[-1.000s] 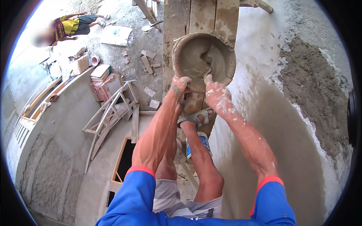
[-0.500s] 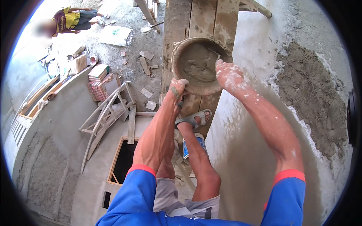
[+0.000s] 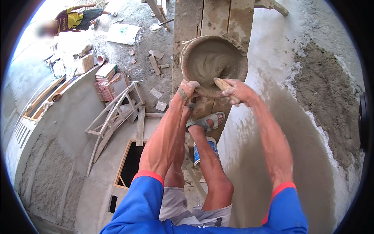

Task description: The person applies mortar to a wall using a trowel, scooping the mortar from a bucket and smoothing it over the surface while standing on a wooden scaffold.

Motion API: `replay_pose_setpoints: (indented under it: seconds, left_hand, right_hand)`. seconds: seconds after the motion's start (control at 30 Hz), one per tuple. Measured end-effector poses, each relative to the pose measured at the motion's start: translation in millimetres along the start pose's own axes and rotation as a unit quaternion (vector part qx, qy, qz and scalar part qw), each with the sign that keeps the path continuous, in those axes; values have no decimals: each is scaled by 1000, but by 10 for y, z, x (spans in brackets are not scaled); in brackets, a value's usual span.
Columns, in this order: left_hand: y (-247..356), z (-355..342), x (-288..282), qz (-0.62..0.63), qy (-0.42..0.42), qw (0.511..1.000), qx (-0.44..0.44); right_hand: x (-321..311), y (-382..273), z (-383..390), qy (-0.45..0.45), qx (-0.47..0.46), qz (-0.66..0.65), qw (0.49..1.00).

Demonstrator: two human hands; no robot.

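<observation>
A round tub [image 3: 244,72] rests on the wooden planks, holding wet grey mortar [image 3: 208,58]. My left hand [image 3: 188,89] is closed on the tub's near left rim. Over the near right rim, my right hand [image 3: 238,93] is wrapped round the wooden handle of a trowel [image 3: 221,83]. The trowel's blade is sunk in the mortar and hidden from sight. Swirled ridges mark the mortar around it. Grey smears cover my left wrist.
My sandalled foot [image 3: 210,121] stands on the plank scaffold [image 3: 214,17], above a blue-and-white bucket [image 3: 206,150]. To the right is a wall with a rough mortar patch [image 3: 327,97]. At left lie a wooden frame [image 3: 117,113] and stacked tiles [image 3: 111,85]. Another person [image 3: 74,19] is at upper left.
My right hand has come from the tub's right side toward its near rim, drawing the trowel through the mortar. My left hand keeps its hold on the rim. The view has shifted slightly.
</observation>
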State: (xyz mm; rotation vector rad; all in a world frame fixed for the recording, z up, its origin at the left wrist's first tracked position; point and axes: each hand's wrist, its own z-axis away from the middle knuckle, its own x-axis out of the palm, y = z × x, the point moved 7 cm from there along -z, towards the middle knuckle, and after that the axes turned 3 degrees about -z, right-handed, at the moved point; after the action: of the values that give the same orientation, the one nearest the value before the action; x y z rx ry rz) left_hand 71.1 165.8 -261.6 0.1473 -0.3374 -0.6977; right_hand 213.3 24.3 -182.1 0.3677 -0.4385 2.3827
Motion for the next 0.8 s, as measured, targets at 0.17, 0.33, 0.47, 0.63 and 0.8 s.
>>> replay_pose_setpoints:
  seconds: [0.17,0.33,0.47,0.63,0.8]
  left_hand:
    - [48,-26,156,-76,-6,993,89]
    - [91,64,36,1,36,999,39]
    - [158,98,283,12,25,997,74]
    - [242,126,251,11,44,995,84]
    - [330,128,217,-40,11,991,128]
  right_hand:
    - [143,344,74,51,-127,-90,987]
    - [194,-39,927,207,-186,408,869]
    - [-41,-213,814,327,-199,510,770]
    - [364,-161,260,244,-105,579,771]
    - [320,-310,971,239,-176,607,737]
